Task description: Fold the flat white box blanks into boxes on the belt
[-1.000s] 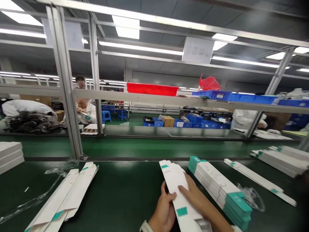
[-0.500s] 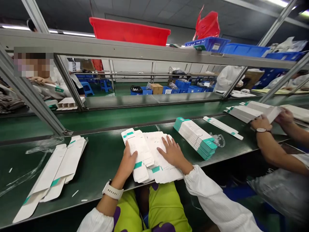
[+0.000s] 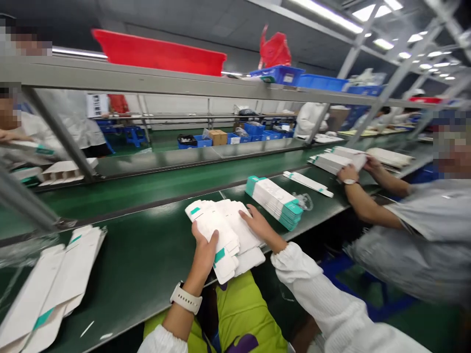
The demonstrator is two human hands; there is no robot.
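A stack of flat white cartons (image 3: 224, 228) with teal patches lies fanned out at the table's front edge, before my lap. My left hand (image 3: 204, 250) grips the left side of the stack, thumb on top and some fingers hidden beneath. On the right side, my right hand (image 3: 260, 226) holds the cartons between thumb and fingers, its fingertips partly out of sight. To the right of the stack sits a neat pile of teal-and-white flat cartons (image 3: 274, 198). More flat white cartons (image 3: 55, 279) lie at the far left.
A single flat strip carton (image 3: 308, 184) lies beyond the pile, near clear plastic wrap (image 3: 304, 201). A co-worker's hands (image 3: 349, 172) handle white cartons at right. Overhead runs a metal shelf (image 3: 165, 81) bearing a red bin (image 3: 158, 54) and blue bins.
My view has turned to the right. My hands have gone from lying spread on the cartons to gripping the stack's two sides, and the cartons sit closer together.
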